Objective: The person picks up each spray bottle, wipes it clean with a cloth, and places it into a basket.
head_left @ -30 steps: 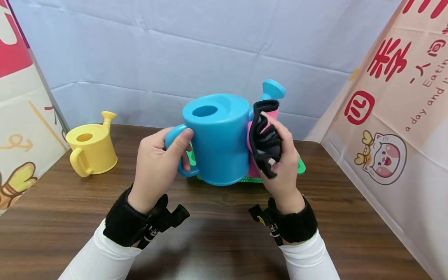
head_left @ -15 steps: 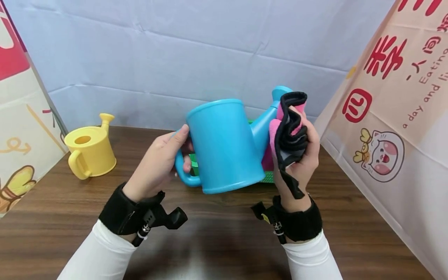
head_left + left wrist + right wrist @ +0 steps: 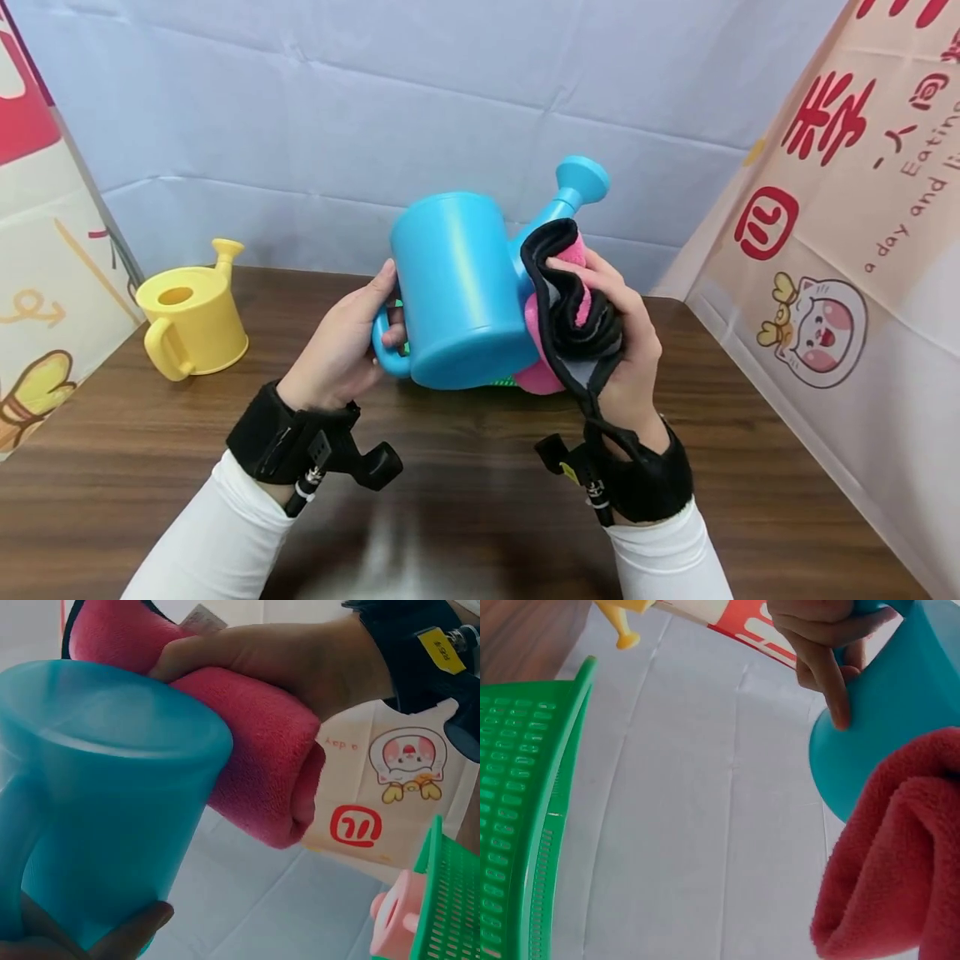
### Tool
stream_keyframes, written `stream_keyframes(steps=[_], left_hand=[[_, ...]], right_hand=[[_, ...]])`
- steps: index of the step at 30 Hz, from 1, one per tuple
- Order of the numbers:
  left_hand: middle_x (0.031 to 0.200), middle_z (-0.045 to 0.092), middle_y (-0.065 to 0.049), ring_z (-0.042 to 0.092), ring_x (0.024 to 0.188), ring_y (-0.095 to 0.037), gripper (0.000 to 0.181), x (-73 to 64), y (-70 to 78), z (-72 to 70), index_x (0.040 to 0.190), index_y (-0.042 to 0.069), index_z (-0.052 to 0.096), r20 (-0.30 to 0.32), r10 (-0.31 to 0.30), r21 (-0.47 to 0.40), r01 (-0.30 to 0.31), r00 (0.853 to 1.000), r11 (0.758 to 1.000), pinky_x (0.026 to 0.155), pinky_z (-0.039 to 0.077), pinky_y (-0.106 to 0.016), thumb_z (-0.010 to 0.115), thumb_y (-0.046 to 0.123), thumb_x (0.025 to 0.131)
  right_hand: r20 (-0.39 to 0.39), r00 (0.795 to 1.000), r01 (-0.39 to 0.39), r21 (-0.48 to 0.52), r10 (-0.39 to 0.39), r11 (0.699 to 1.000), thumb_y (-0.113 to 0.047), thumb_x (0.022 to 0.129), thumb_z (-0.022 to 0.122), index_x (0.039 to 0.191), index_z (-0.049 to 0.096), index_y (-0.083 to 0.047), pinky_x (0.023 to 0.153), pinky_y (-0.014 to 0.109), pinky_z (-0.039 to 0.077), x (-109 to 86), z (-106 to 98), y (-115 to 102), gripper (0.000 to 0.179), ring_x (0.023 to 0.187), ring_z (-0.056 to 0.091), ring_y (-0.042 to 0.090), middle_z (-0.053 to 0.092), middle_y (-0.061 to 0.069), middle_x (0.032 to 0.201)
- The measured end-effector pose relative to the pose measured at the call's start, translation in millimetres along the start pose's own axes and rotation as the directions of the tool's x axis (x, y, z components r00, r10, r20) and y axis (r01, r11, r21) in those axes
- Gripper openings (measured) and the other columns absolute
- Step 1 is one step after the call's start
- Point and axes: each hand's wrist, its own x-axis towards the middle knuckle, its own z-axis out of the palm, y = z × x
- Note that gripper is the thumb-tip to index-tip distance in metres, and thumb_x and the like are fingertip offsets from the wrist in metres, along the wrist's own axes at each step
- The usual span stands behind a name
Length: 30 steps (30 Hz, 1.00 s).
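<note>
Leaning away from the person so that part of its base shows, the blue watering can [image 3: 457,292] is held up over the table [image 3: 465,492], between the two hands. Its long axis runs from the handle [image 3: 392,360] on the left to the spout [image 3: 544,218], which slants up to the right. The left hand [image 3: 347,333] grips the handle; the right hand [image 3: 633,337] clutches a bunched pink-and-black cloth [image 3: 573,321] against the spout side. Behind is a green basket [image 3: 549,787], mostly hidden in the head view; a yellow watering can [image 3: 201,325] stands well apart at left.

Head view looks down; closer wrist views share the can [image 3: 120,832].
</note>
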Motion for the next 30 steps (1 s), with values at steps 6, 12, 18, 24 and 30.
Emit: stream_keyframes(steps=[6, 12, 18, 24, 30], left_hand=[[0.064, 0.036, -0.002, 0.043, 0.049, -0.008, 0.043, -2.0, -2.6, -2.1, 0.114, 0.002, 0.037, 0.042, -0.054, 0.067, 0.051, 0.998, 0.996, 0.052, 0.035, -0.019, 0.039, 0.042, 0.097], [0.064, 0.037, -0.003, 0.043, 0.05, -0.009, 0.04, 0.1, -5.2, 1.5, 0.1, 0.003, 0.038, 0.025, -0.027, 0.103, 0.024, 0.999, 0.994, 0.051, 0.035, -0.02, 0.041, 0.042, 0.096], [0.062, 0.035, -0.001, 0.043, 0.048, -0.008, 0.032, 2.2, -4.1, 0.6, 0.094, 0.007, 0.038, 0.022, 0.014, -0.037, -0.013, 1.0, 0.999, 0.049, 0.032, -0.019, 0.04, 0.039, 0.098], [0.066, 0.036, -0.001, 0.042, 0.047, -0.006, 0.041, 2.1, -6.9, -0.5, 0.125, 0.008, 0.032, 0.127, -0.014, -0.124, 0.03, 0.992, 0.992, 0.049, 0.032, -0.019, 0.035, 0.039, 0.099], [0.072, 0.042, 0.0, 0.04, 0.045, -0.003, 0.038, 5.7, -17.2, -0.8, 0.126, 0.012, 0.032, 0.272, -0.127, -0.143, 0.171, 0.954, 0.975, 0.052, 0.038, -0.019, 0.032, 0.04, 0.1]], right_hand=[[-0.163, 0.987, -0.045, -0.211, 0.01, 0.977, -0.028, 0.083, 0.071, 0.11, 0.047, 0.016, 0.098, 0.052, 0.036, 0.2, 0, 3, 0.057, 0.116, 0.049, 0.038, 0.061, 0.015, 0.114], [-0.195, 0.979, -0.1, -0.202, 0.06, 0.974, -0.023, 0.083, 0.072, 0.111, 0.05, 0.015, 0.097, 0.052, 0.037, 0.5, 0, -1, 0.052, 0.112, 0.05, 0.04, 0.058, 0.024, 0.115], [0.021, 0.997, -0.08, 0.043, 0.079, 0.996, -0.017, 0.082, 0.073, 0.108, 0.054, 0.011, 0.097, 0.047, 0.038, -0.2, -4, -6, 0.043, 0.114, 0.047, 0.039, 0.064, 0.015, 0.109], [0.125, 0.987, -0.126, 0.245, 0.097, 0.961, -0.009, 0.085, 0.068, 0.111, 0.054, 0.009, 0.097, 0.044, 0.038, 1.6, -11, -10, 0.035, 0.116, 0.043, 0.039, 0.064, 0.017, 0.106], [-0.126, 0.989, 0.077, -0.017, -0.078, 0.997, -0.012, 0.08, 0.074, 0.102, 0.051, 0.012, 0.094, 0.047, 0.04, 2.8, -4, -5, 0.04, 0.109, 0.049, 0.04, 0.064, 0.019, 0.101]])
